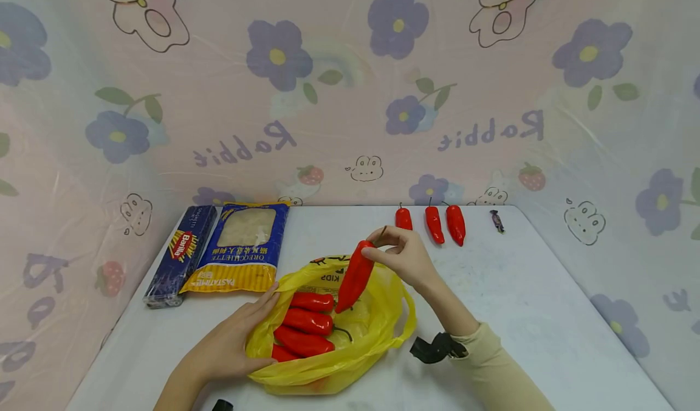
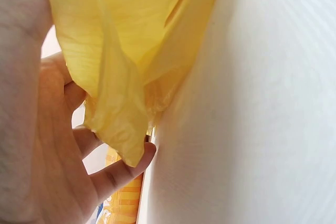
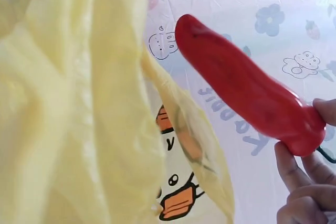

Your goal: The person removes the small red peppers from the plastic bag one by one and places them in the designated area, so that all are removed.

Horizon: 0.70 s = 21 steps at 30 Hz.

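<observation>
My right hand pinches a red chili pepper near its stem end and holds it tip down over the mouth of a yellow plastic bag. In the right wrist view the chili pepper shows whole, between thumb and fingers, beside the bag's side. My left hand holds the bag's left side, thumb by the near rim and fingers along the outside. The left wrist view has these fingers curved around the yellow film. Several red chili peppers lie inside the open bag.
At the back right lie three more red chili peppers and a small wrapped candy. A blue spaghetti box and a blue and yellow orecchiette pack lie at the left. A patterned curtain hangs behind the white table.
</observation>
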{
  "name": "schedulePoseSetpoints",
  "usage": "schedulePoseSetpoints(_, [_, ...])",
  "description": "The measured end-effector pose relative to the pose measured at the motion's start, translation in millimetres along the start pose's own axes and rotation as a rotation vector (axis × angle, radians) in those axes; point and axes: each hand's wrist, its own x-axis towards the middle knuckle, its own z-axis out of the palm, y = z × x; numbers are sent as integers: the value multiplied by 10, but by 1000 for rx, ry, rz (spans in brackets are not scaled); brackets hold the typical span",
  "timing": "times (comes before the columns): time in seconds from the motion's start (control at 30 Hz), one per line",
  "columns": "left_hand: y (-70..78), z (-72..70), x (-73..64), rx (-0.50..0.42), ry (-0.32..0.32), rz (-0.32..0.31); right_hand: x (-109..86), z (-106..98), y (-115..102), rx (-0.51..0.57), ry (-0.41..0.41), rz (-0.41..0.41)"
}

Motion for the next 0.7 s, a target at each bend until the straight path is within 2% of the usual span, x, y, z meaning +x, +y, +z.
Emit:
schedulePoseSetpoints(0.4, [-9, 11, -4, -4, -3, 1, 195, -285, 66, 161, 31, 149])
schedulePoseSetpoints(0.7, [13, -3, -3, -4, -3, 3, 517, -496, 314, 124, 122, 261])
